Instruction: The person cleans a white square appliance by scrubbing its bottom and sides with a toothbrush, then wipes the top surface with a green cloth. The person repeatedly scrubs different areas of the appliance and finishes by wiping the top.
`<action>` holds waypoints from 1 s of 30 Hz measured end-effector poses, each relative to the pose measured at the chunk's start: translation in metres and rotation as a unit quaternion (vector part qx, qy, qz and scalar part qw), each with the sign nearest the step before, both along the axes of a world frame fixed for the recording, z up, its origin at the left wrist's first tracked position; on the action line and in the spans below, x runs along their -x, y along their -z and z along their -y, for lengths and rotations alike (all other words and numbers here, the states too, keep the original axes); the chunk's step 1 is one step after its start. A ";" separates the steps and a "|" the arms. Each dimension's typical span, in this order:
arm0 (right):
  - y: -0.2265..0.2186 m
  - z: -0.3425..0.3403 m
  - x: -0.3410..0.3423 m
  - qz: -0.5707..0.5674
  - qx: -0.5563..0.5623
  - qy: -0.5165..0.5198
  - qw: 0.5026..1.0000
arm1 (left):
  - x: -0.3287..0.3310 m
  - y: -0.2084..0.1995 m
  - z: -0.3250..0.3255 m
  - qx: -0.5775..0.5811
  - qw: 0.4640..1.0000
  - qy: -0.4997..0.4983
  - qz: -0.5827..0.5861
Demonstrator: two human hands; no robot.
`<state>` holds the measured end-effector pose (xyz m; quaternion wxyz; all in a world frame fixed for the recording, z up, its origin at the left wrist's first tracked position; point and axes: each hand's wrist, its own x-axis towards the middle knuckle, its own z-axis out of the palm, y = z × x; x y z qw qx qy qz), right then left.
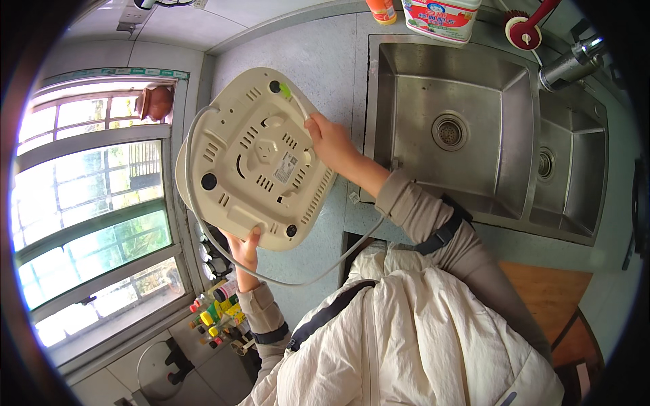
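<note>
A cream plastic electric appliance (233, 196) is tipped up so that its underside faces me, showing vent slots, dark round feet and a small label. My right hand (332, 143) grips its right edge, fingers curled at the rim beside a short stretch of white cord and a bright green piece. Below, my left hand (242, 249) holds the lower edge, with its thumb on the underside and the other fingers mostly hidden behind. A pale power cord (284, 284) runs round the appliance's left side and loops beneath it toward my right forearm. The appliance's top is hidden.
Right of the grey counter (271, 51) is a steel double sink (460, 203) with a faucet (572, 64). A white tub (443, 20), an orange bottle (382, 10) and a red-handled brush (525, 32) stand behind it. Several bottles (220, 314) are grouped at lower left, near the window.
</note>
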<state>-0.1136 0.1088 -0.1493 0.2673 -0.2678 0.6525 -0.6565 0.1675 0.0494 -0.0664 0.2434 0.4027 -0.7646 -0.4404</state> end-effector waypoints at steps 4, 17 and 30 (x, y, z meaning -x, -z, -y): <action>-0.004 0.002 -0.006 0.064 0.003 -0.034 0.997 | -0.008 0.003 0.001 -0.031 0.999 -0.012 0.032; -0.018 -0.005 -0.029 0.107 0.051 -0.026 0.993 | -0.020 0.019 -0.001 0.038 0.998 -0.017 0.055; -0.038 -0.005 0.032 -0.016 -0.040 -0.062 0.997 | -0.011 0.007 -0.003 0.022 0.996 0.012 0.083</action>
